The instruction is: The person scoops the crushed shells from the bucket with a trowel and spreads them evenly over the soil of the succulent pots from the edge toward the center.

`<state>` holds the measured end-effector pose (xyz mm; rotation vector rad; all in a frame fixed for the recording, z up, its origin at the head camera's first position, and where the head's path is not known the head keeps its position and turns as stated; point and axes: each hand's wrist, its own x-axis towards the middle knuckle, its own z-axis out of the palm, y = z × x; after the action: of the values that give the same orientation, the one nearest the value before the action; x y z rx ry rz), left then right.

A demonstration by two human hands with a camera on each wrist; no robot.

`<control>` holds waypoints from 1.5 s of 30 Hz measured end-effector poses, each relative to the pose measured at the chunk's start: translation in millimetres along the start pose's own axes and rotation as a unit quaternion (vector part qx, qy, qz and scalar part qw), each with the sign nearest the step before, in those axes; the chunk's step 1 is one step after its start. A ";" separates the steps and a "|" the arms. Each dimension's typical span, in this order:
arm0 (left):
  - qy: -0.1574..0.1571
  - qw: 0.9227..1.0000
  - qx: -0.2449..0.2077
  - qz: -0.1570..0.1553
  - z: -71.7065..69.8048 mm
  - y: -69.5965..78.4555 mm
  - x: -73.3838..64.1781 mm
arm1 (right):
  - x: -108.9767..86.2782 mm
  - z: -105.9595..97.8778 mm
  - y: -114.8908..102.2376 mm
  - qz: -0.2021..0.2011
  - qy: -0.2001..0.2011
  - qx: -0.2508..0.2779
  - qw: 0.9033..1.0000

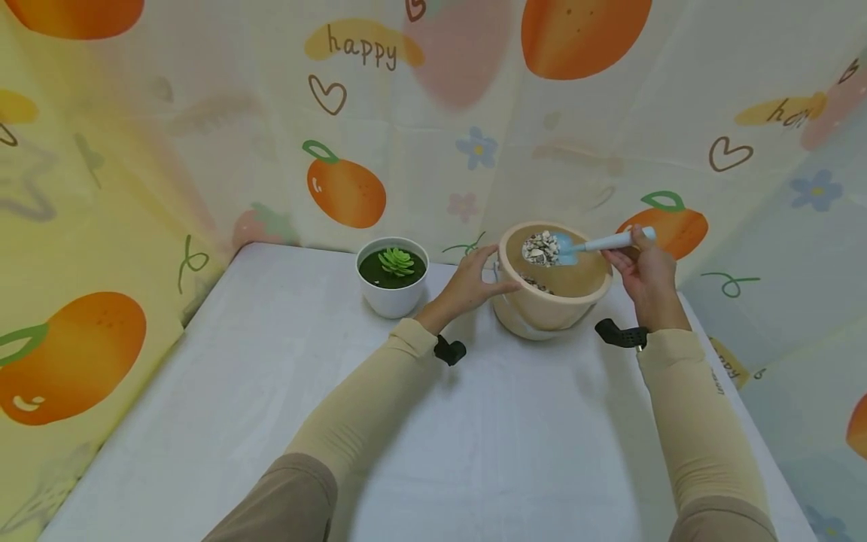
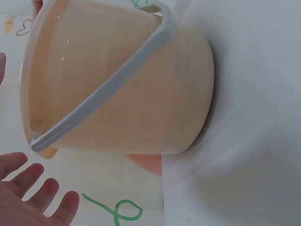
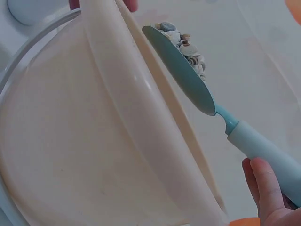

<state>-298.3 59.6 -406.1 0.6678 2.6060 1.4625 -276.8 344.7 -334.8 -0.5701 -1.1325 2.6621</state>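
Observation:
A small light-blue trowel [image 3: 183, 70], its blade heaped with shells and pebbles [image 1: 540, 248], is in my right hand [image 1: 646, 267], which grips the pale handle. The loaded blade is over the mouth of a peach-coloured bucket [image 1: 542, 327]. More small pebbles [image 1: 536, 284] show inside the bucket near its front wall. My left hand [image 1: 470, 280] is at the bucket's left rim, thumb out along the front. In the left wrist view the fingers [image 2: 33, 181] of that hand are spread apart beside the bucket, near where its grey handle [image 2: 106, 89] joins the rim.
A white pot [image 1: 391, 297] with a green succulent [image 1: 396, 262] stands left of the bucket. Both stand on a white-covered table [image 1: 271, 391], close to its back edge. Behind hangs a cloth [image 1: 257, 143] printed with fruit.

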 end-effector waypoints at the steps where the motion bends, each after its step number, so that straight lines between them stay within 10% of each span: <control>1: 0.000 1.000 0.000 -0.001 -0.8 0.3 -0.6 | 0.0 0.8 0.0 0.001 -0.003 0.005 1.000; 45: 0.074 0.997 0.006 0.023 -65.9 -5.3 -34.1 | -16.0 57.6 37.8 0.010 -0.064 0.026 0.998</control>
<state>-287.5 -9.2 -379.6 0.6494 2.7279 1.5683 -287.5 276.1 -321.3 -0.4102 -1.0924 2.7704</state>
